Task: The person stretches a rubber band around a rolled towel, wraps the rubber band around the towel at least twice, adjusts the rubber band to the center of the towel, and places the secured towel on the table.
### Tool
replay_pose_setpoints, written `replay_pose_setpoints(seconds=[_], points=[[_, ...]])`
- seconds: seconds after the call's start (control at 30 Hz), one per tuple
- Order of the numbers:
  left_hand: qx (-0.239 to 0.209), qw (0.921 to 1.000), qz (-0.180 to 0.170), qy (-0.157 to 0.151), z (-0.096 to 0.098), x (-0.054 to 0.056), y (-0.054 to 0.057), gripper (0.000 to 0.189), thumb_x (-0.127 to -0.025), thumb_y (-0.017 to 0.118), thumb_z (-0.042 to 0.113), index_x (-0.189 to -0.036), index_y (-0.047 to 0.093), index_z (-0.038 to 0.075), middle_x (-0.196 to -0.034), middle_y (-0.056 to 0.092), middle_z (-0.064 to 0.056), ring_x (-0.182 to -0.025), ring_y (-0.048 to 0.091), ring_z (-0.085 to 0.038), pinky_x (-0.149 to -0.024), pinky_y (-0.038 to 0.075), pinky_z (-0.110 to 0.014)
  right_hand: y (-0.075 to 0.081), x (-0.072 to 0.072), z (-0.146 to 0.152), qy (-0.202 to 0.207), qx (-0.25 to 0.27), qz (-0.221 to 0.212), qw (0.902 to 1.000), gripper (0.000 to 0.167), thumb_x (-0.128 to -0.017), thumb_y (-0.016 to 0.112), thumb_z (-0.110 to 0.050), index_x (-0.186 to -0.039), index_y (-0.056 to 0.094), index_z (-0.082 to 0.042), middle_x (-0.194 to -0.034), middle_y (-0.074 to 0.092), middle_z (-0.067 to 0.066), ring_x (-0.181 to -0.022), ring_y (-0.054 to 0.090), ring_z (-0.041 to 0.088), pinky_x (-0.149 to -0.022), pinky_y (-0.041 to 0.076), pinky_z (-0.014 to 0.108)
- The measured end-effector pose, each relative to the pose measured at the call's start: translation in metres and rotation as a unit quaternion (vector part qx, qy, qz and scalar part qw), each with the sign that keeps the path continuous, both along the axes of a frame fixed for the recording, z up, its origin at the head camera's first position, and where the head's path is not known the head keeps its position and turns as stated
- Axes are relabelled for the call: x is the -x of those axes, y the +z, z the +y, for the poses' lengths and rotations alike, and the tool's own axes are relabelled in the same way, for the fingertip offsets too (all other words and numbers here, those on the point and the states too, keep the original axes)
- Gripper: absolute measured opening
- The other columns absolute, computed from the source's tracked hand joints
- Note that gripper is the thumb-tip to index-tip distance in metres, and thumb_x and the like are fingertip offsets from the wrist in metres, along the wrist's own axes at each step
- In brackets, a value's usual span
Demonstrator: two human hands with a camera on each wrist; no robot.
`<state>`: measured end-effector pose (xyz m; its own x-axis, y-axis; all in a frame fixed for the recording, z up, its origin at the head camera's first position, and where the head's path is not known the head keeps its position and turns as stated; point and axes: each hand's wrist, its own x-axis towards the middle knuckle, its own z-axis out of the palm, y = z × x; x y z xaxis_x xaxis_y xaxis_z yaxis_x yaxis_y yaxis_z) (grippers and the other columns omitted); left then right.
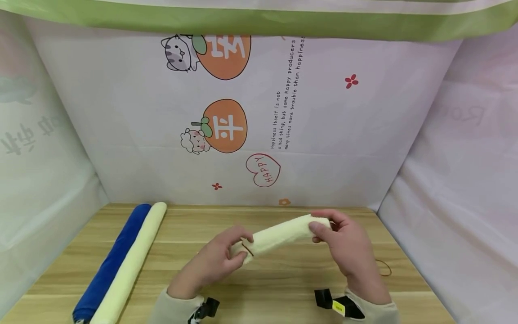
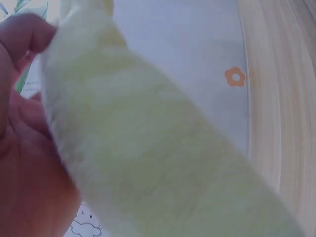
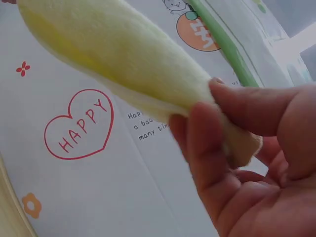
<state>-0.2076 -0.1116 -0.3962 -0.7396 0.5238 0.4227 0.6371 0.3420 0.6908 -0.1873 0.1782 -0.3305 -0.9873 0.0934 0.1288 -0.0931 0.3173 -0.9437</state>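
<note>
A short rolled cream towel (image 1: 283, 235) is held above the table, its right end tilted higher than its left. My left hand (image 1: 220, 256) pinches the left end between thumb and fingers, right by a thin brown rubber band (image 1: 247, 249) that crosses the roll there. At the other end, my right hand (image 1: 350, 245) grips the roll with its thumb on the near side. Pale fleecy cloth of the towel (image 2: 148, 138) fills much of the left wrist view. In the right wrist view, the fingers (image 3: 207, 143) curl round the narrow end of the towel (image 3: 133, 54).
On the wooden table (image 1: 194, 220), a long blue roll (image 1: 115, 256) and a long cream roll (image 1: 133, 261) lie side by side at the left. Another rubber band (image 1: 390, 269) rests on the table beyond my right wrist. Printed white cloth walls (image 1: 323, 135) enclose the back and sides.
</note>
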Motion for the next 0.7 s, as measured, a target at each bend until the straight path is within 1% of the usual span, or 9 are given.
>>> replay_pose_setpoints(seconds=[0.07, 0.1, 0.13, 0.23, 0.3, 0.37, 0.47, 0.57, 0.7], points=[[-0.012, 0.9990, 0.022, -0.038, 0.001, 0.001, -0.001, 0.036, -0.088, 0.063, -0.007, -0.111, 0.060, 0.021, -0.107, 0.059, 0.004, -0.072, 0.051, -0.010, -0.058, 0.048, -0.024, 0.000, 0.002, -0.001, -0.011, 0.055, 0.007, 0.9984, 0.032, -0.088, 0.078, -0.016, -0.117, 0.071, -0.003, -0.112, 0.056, 0.013, -0.077, 0.065, 0.022, -0.073, 0.056, 0.033], [-0.013, 0.9980, 0.036, -0.051, 0.002, 0.001, -0.001, 0.036, -0.088, 0.064, -0.008, -0.110, 0.060, 0.021, -0.106, 0.059, 0.005, -0.079, 0.052, -0.012, -0.063, 0.049, -0.025, 0.000, 0.002, -0.001, -0.013, 0.079, 0.010, 0.9967, 0.032, -0.088, 0.078, -0.012, -0.116, 0.071, 0.000, -0.110, 0.055, 0.014, -0.077, 0.064, 0.022, -0.074, 0.057, 0.034], [-0.010, 0.9973, 0.049, -0.055, 0.003, 0.001, -0.001, 0.034, -0.089, 0.065, -0.007, -0.109, 0.061, 0.021, -0.106, 0.059, 0.006, -0.083, 0.053, -0.012, -0.066, 0.049, -0.025, 0.000, 0.002, -0.002, -0.013, 0.101, 0.013, 0.9947, 0.032, -0.088, 0.078, -0.009, -0.116, 0.070, 0.004, -0.109, 0.055, 0.015, -0.078, 0.063, 0.021, -0.074, 0.057, 0.034], [0.014, 0.9959, 0.081, -0.039, 0.005, 0.001, -0.002, 0.028, -0.089, 0.067, -0.002, -0.105, 0.062, 0.020, -0.104, 0.059, 0.009, -0.073, 0.050, -0.008, -0.060, 0.048, -0.021, 0.000, 0.003, -0.002, -0.009, 0.139, 0.018, 0.9900, 0.031, -0.087, 0.077, -0.005, -0.115, 0.068, 0.008, -0.102, 0.056, 0.015, -0.080, 0.061, 0.020, -0.073, 0.057, 0.034], [0.030, 0.9946, 0.096, -0.024, 0.007, 0.000, -0.002, 0.025, -0.088, 0.068, 0.000, -0.101, 0.062, 0.020, -0.102, 0.059, 0.010, -0.075, 0.050, -0.007, -0.062, 0.048, -0.020, -0.001, 0.003, -0.002, -0.009, 0.152, 0.019, 0.9881, 0.031, -0.087, 0.077, -0.005, -0.114, 0.068, 0.009, -0.099, 0.058, 0.014, -0.081, 0.062, 0.021, -0.072, 0.057, 0.034], [0.042, 0.9931, 0.108, -0.016, 0.009, -0.001, -0.002, 0.023, -0.086, 0.067, -0.001, -0.097, 0.062, 0.019, -0.100, 0.060, 0.010, -0.073, 0.050, -0.007, -0.061, 0.047, -0.019, -0.001, 0.003, -0.002, -0.012, 0.160, 0.020, 0.9868, 0.031, -0.087, 0.077, -0.005, -0.113, 0.068, 0.010, -0.097, 0.059, 0.013, -0.082, 0.062, 0.021, -0.072, 0.057, 0.034], [0.067, 0.9893, 0.129, -0.007, 0.013, -0.002, -0.002, 0.021, -0.082, 0.067, 0.000, -0.089, 0.061, 0.018, -0.096, 0.058, 0.010, -0.079, 0.051, -0.008, -0.066, 0.045, -0.020, -0.002, 0.004, -0.003, -0.016, 0.163, 0.021, 0.9862, 0.031, -0.087, 0.077, -0.004, -0.112, 0.068, 0.011, -0.097, 0.060, 0.014, -0.082, 0.062, 0.021, -0.071, 0.057, 0.034], [0.095, 0.9858, 0.138, -0.003, 0.014, -0.003, -0.003, 0.020, -0.080, 0.068, 0.002, -0.081, 0.059, 0.020, -0.092, 0.053, 0.010, -0.079, 0.050, -0.009, -0.068, 0.044, -0.020, -0.003, 0.004, -0.004, -0.020, 0.160, 0.018, 0.9867, 0.030, -0.088, 0.075, -0.002, -0.113, 0.067, 0.012, -0.099, 0.060, 0.015, -0.083, 0.062, 0.021, -0.072, 0.057, 0.034], [0.112, 0.9854, 0.128, -0.012, 0.011, -0.004, -0.005, 0.025, -0.076, 0.069, 0.002, -0.073, 0.055, 0.022, -0.095, 0.051, 0.010, -0.078, 0.050, -0.009, -0.067, 0.044, -0.019, -0.003, 0.005, -0.005, -0.030, 0.157, 0.012, 0.9870, 0.027, -0.090, 0.073, -0.001, -0.113, 0.067, 0.011, -0.101, 0.059, 0.015, -0.084, 0.062, 0.021, -0.071, 0.057, 0.033]])
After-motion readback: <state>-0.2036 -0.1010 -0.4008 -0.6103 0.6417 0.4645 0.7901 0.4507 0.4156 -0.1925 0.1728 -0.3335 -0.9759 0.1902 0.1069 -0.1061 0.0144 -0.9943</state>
